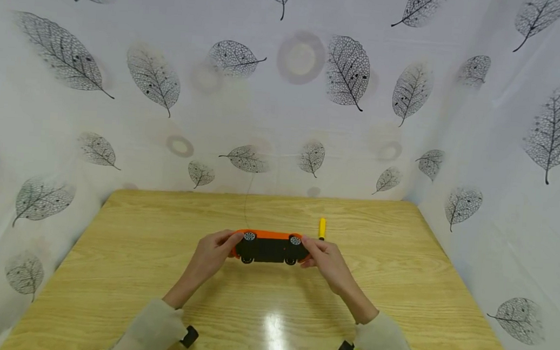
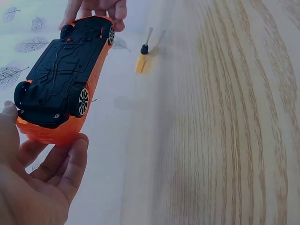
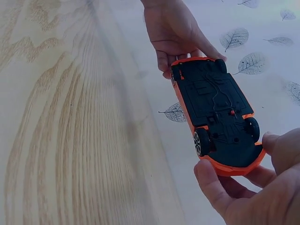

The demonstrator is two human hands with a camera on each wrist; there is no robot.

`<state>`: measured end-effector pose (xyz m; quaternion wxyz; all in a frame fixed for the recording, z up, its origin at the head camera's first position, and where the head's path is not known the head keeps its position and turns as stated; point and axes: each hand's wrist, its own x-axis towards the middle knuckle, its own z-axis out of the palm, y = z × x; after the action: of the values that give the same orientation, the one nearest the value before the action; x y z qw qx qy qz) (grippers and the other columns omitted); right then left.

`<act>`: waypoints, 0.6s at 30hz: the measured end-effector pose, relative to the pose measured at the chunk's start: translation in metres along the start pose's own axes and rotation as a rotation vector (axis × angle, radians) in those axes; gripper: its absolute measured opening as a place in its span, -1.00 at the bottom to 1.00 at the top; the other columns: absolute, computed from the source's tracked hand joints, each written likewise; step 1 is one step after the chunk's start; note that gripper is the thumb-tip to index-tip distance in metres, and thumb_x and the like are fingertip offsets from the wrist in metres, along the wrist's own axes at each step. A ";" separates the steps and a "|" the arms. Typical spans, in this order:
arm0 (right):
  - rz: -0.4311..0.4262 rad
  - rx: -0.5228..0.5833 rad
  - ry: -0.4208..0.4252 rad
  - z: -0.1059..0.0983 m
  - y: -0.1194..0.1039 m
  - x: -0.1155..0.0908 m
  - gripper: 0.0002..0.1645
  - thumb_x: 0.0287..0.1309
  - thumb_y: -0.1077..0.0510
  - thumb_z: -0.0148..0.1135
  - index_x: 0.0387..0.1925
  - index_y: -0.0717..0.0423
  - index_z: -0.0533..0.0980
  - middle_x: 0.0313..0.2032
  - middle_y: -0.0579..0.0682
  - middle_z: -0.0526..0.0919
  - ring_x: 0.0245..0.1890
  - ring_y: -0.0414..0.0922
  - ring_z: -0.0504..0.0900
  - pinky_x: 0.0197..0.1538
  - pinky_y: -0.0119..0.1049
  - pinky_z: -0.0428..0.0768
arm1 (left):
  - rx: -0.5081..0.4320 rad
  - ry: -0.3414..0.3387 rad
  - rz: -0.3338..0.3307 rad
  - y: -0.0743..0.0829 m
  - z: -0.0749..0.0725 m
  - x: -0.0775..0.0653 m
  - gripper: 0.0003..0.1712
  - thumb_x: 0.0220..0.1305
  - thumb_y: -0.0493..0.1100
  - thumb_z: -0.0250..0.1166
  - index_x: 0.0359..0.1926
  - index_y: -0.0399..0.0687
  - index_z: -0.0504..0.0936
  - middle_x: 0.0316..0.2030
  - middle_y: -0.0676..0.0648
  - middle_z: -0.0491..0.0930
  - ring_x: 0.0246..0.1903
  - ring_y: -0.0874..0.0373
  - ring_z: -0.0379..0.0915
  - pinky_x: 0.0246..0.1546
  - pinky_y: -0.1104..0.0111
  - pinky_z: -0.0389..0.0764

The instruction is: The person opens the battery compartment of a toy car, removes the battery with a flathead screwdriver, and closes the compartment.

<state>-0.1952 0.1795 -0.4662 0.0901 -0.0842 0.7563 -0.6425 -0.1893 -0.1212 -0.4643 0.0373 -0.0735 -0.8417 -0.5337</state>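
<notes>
An orange toy car [image 1: 270, 249] is held up over the table between both hands, its black underside and its wheels facing me. My left hand [image 1: 212, 255] grips one end, with the thumb near a wheel and the fingers curled behind the body. At the opposite end, my right hand [image 1: 330, 264] holds the car the same way. In the left wrist view the black base [image 2: 58, 75] shows moulded lines and small screws at its near end. A small red part [image 3: 232, 112] stands out on the underside in the right wrist view.
A screwdriver [image 1: 322, 228] with a yellow handle lies on the wooden table [image 1: 149, 231], beyond the right hand. A white sheet with leaf prints [image 1: 284, 115] hangs behind the table and along its sides. A thin dark line runs from the sheet toward the car.
</notes>
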 end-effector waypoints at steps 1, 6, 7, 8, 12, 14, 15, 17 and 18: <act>-0.001 -0.006 0.002 0.000 0.000 0.000 -0.42 0.56 -0.14 0.08 -0.05 0.33 0.69 -0.12 0.17 0.73 -0.17 0.31 0.71 0.00 0.08 0.71 | -0.001 0.004 0.000 0.000 0.000 0.000 -0.60 0.50 0.16 0.24 -0.21 -0.04 0.79 -0.50 -0.09 0.61 -0.43 -0.05 0.52 -0.40 0.33 0.52; -0.006 0.003 -0.012 0.000 0.002 -0.001 -0.41 0.57 -0.13 0.06 -0.01 0.33 0.69 0.09 0.26 0.67 -0.18 0.27 0.73 0.07 0.02 0.70 | -0.001 0.017 -0.012 -0.001 0.003 0.000 -0.53 0.50 0.17 0.23 -0.39 -0.06 0.72 -0.58 -0.11 0.54 -0.49 0.06 0.50 -0.42 0.36 0.50; -0.010 0.004 -0.017 0.000 0.002 -0.001 -0.41 0.58 -0.13 0.05 -0.01 0.34 0.68 0.15 0.27 0.63 -0.18 0.25 0.73 0.09 0.02 0.69 | 0.000 0.018 -0.016 -0.001 0.003 0.000 -0.53 0.50 0.18 0.23 -0.39 -0.06 0.73 -0.57 -0.08 0.55 -0.48 0.09 0.52 -0.41 0.36 0.53; -0.014 0.003 -0.019 0.000 0.003 -0.001 -0.42 0.58 -0.12 0.05 -0.02 0.35 0.68 0.20 0.28 0.60 -0.19 0.23 0.74 0.10 0.01 0.68 | 0.001 0.018 -0.020 -0.002 0.004 0.000 -0.52 0.50 0.19 0.23 -0.39 -0.06 0.73 -0.58 -0.05 0.55 -0.47 0.07 0.54 -0.40 0.35 0.54; -0.019 -0.007 -0.033 0.001 0.003 -0.002 -0.42 0.60 -0.11 0.02 0.01 0.35 0.67 0.21 0.31 0.58 -0.23 0.19 0.74 0.10 -0.02 0.68 | -0.001 0.024 -0.033 -0.001 0.004 -0.002 -0.47 0.49 0.23 0.22 -0.47 -0.06 0.67 -0.61 0.04 0.49 -0.54 0.08 0.46 -0.48 0.35 0.47; -0.020 -0.022 -0.040 0.001 0.003 -0.003 -0.41 0.60 -0.12 0.01 0.00 0.34 0.68 0.16 0.28 0.63 -0.26 0.20 0.73 0.08 -0.04 0.69 | -0.001 0.024 -0.047 0.000 0.005 -0.002 -0.39 0.47 0.27 0.22 -0.56 -0.08 0.55 -0.67 0.04 0.37 -0.60 0.10 0.32 -0.55 0.36 0.36; -0.019 -0.027 -0.047 0.001 0.002 -0.003 -0.40 0.61 -0.12 0.00 -0.01 0.34 0.68 0.11 0.26 0.66 -0.27 0.21 0.73 0.06 -0.05 0.70 | -0.003 0.024 -0.055 0.000 0.005 -0.003 -0.37 0.47 0.28 0.22 -0.58 -0.08 0.51 -0.67 0.05 0.33 -0.62 0.14 0.27 -0.56 0.37 0.31; -0.018 -0.036 -0.057 0.002 0.002 -0.003 -0.39 0.61 -0.13 -0.02 -0.03 0.34 0.68 0.02 0.23 0.70 -0.29 0.26 0.72 0.00 -0.01 0.71 | -0.006 0.025 -0.062 0.000 0.005 -0.003 -0.37 0.47 0.29 0.21 -0.57 -0.09 0.52 -0.67 0.07 0.34 -0.62 0.18 0.26 -0.58 0.39 0.31; -0.019 -0.034 -0.061 0.002 0.002 -0.003 -0.40 0.62 -0.12 -0.02 -0.01 0.35 0.67 0.00 0.21 0.71 -0.30 0.28 0.71 -0.03 0.04 0.72 | -0.008 0.027 -0.060 0.000 0.006 -0.003 -0.39 0.47 0.28 0.21 -0.53 -0.09 0.57 -0.66 0.08 0.35 -0.61 0.18 0.25 -0.58 0.39 0.31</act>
<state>-0.1919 0.1790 -0.4688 0.1054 -0.1126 0.7631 -0.6276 -0.1865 -0.1166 -0.4674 0.0323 -0.0412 -0.8408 -0.5389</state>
